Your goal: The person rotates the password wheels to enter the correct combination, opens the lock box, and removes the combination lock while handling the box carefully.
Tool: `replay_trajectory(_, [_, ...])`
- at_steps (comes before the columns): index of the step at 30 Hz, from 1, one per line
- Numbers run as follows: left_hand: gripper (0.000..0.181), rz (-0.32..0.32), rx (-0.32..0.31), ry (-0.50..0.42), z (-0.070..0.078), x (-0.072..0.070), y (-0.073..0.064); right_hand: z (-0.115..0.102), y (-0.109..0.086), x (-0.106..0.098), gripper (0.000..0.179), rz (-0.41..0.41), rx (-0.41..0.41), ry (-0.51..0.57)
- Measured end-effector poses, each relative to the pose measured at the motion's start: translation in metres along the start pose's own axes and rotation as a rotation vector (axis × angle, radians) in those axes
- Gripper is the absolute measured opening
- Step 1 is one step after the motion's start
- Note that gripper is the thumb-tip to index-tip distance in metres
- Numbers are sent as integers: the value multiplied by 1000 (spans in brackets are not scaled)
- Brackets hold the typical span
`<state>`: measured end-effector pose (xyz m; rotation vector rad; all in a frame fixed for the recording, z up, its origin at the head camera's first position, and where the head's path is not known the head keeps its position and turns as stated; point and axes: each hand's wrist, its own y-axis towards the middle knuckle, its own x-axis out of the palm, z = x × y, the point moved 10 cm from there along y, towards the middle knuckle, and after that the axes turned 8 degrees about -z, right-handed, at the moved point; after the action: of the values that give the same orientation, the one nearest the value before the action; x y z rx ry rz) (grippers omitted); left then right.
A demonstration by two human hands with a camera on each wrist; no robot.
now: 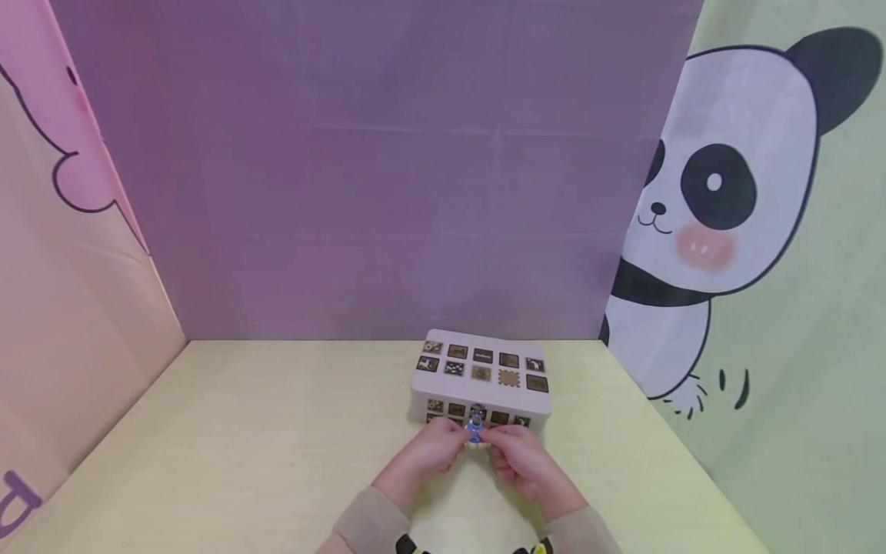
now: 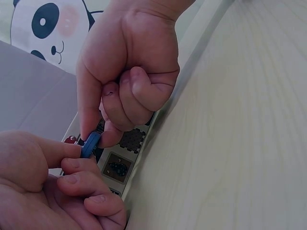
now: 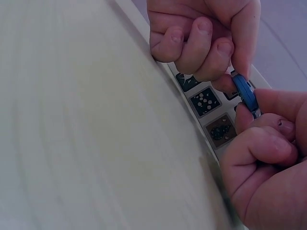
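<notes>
A pale box [image 1: 477, 393] printed with rows of small dark pictures lies on the table, its lid down. At the middle of its front, by a dark metal clasp [image 1: 477, 411], is a small blue padlock [image 1: 474, 436]. My left hand [image 1: 436, 445] pinches one side of the padlock between thumb and index finger. From the other side, my right hand [image 1: 521, 455] pinches it too. Both wrist views show the padlock's blue edge [image 2: 90, 145] between the two hands' fingertips. The remaining fingers of each hand are curled in. Whether its shackle is fastened cannot be seen.
The light wooden table [image 1: 277, 431] stretches out on both sides of the box. A purple backdrop [image 1: 374, 169] rises behind the table. Printed side panels stand left and right, the right one with a panda [image 1: 761, 146].
</notes>
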<state>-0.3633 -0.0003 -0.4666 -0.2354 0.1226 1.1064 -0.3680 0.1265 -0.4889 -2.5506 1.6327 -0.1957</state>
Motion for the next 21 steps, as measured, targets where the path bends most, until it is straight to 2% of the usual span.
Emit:
replay_trajectory(8, [31, 1, 3, -6, -1, 0, 0, 0, 0, -1, 24, -6, 4, -20])
replay_trajectory(21, [30, -2, -37, 4, -2, -2, -1, 0, -2, -11, 40, 51, 39, 1])
